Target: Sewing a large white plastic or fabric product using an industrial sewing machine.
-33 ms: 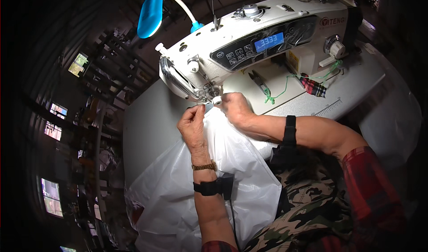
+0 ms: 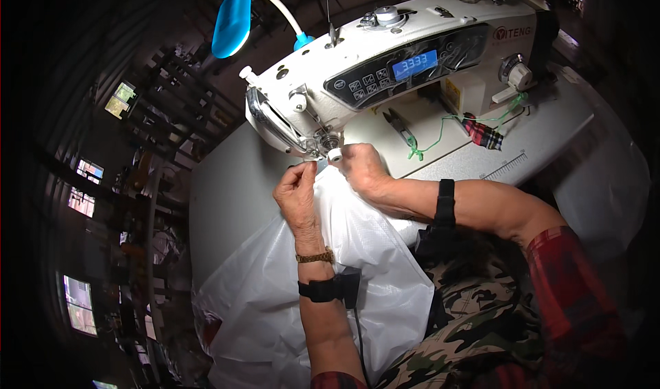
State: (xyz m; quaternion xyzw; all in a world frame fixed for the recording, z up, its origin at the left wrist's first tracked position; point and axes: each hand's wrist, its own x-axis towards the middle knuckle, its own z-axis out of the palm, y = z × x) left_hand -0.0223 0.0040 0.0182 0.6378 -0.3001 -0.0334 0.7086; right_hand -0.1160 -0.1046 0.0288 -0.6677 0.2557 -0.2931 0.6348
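Close by white sheet (image 2: 361, 234), left hand (image 2: 296, 195) upright, fingertips pressed together, right hand (image 2: 366, 170) angled leftward, grip unclear.

Glossy white sheet (image 2: 375, 251), creased, fanning out below sewing machine (image 2: 385, 59).

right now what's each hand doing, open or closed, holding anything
Left hand: closed in a pinch by the white sheet; anything held cannot be told.
Right hand: fingertips hidden; open or closed cannot be told.
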